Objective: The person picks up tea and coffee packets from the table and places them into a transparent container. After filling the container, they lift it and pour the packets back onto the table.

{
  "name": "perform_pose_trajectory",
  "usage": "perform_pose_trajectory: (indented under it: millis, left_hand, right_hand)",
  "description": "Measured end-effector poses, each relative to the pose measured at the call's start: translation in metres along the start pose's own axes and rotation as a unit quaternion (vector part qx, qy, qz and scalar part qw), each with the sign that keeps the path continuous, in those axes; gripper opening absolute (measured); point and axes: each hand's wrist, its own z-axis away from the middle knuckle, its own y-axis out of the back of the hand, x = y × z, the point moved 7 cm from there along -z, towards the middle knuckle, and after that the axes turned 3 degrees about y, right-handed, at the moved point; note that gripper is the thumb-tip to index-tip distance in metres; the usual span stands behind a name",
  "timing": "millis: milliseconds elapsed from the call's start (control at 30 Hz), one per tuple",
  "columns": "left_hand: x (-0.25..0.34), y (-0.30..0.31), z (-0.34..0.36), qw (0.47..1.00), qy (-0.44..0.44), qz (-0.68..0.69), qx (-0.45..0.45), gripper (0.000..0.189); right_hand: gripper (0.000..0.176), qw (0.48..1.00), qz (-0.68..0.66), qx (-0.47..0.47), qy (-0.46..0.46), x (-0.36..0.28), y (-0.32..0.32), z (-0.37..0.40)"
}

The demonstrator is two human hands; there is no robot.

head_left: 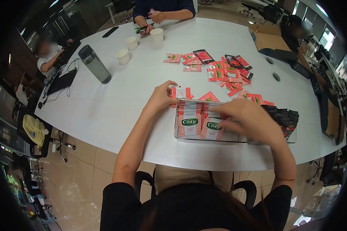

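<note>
A clear box [235, 137] stands near the table's front edge, with two rows of pink-and-white Cozy tea sachets [189, 125] upright inside. My left hand [160, 96] is at the box's back left corner, thumb and fingers closed on the edge of a pink-and-white tea sachet [182, 92]. Over the box's right side is my right hand [252, 117], blurred by motion. Its fingers reach down to the tops of the right row, and I cannot tell whether they grip a sachet. Behind the box lies a loose pile of pink tea sachets [216, 74].
Another clear box holds black sachets [285, 117] on the right. Black sachets [203, 56] also lie near the pink ones. A bottle [95, 64], paper cups [122, 56] and a phone [110, 32] stand or lie further left. Across the table, a person's hands [144, 27] hold small items.
</note>
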Motion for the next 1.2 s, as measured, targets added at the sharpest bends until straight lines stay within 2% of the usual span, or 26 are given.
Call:
perform_pose_trajectory:
  millis: [33, 100, 167, 233, 300, 400, 500, 533, 633, 833, 933, 1067, 1200]
  left_hand:
    - [-0.002, 0.001, -0.002, 1.0, 0.001, 0.007, 0.002, 0.06]
    - [-0.008, -0.001, -0.005, 1.0, 0.007, 0.023, 0.0, 0.053]
    - [-0.004, 0.001, -0.005, 1.0, -0.009, -0.009, 0.01, 0.047]
    - [-0.003, 0.005, -0.003, 1.0, -0.018, -0.01, 0.022, 0.043]
    - [0.0, 0.005, -0.003, 0.999, -0.026, 0.026, 0.039, 0.04]
    - [0.018, 0.011, 0.009, 0.996, -0.03, 0.052, 0.061, 0.038]
    - [0.022, 0.015, 0.008, 0.992, -0.064, 0.046, 0.097, 0.037]
    - [0.023, 0.016, 0.008, 0.99, -0.08, 0.044, 0.108, 0.038]
    - [0.029, 0.018, 0.011, 0.988, -0.083, 0.036, 0.127, 0.046]
    - [0.05, 0.028, 0.023, 0.967, -0.145, 0.096, 0.187, 0.064]
    - [0.057, 0.03, 0.027, 0.954, -0.176, 0.154, 0.187, 0.062]
    - [0.061, 0.035, 0.029, 0.932, -0.214, 0.205, 0.208, 0.06]
    - [0.063, 0.035, 0.035, 0.921, -0.197, 0.275, 0.196, 0.06]
  right_hand:
    - [0.037, 0.997, 0.031, 0.01, -0.066, 0.023, 0.011, 0.001]
    - [0.035, 0.985, 0.111, 0.026, -0.131, 0.079, 0.022, -0.004]
    - [0.034, 0.969, 0.136, -0.036, -0.204, 0.13, 0.025, -0.021]
    - [0.034, 0.955, 0.217, -0.077, -0.186, 0.171, 0.014, -0.045]
    - [0.034, 0.957, 0.214, -0.072, -0.181, 0.216, -0.009, -0.062]
    - [0.032, 0.945, 0.197, -0.145, -0.215, 0.216, -0.023, -0.08]
    - [0.032, 0.947, 0.257, -0.114, -0.156, 0.235, -0.034, -0.091]
    - [0.026, 0.947, 0.257, -0.11, -0.157, 0.236, -0.034, -0.091]
    - [0.028, 0.945, 0.272, -0.098, -0.151, 0.238, -0.032, -0.09]
    - [0.034, 0.962, 0.202, -0.016, -0.183, 0.238, 0.012, -0.073]
    - [0.033, 0.975, 0.141, 0.101, -0.141, 0.236, 0.036, -0.062]
    - [0.031, 0.973, -0.032, 0.077, -0.217, 0.215, 0.054, -0.035]
    - [0.026, 0.955, -0.17, 0.106, -0.219, 0.165, 0.055, -0.009]
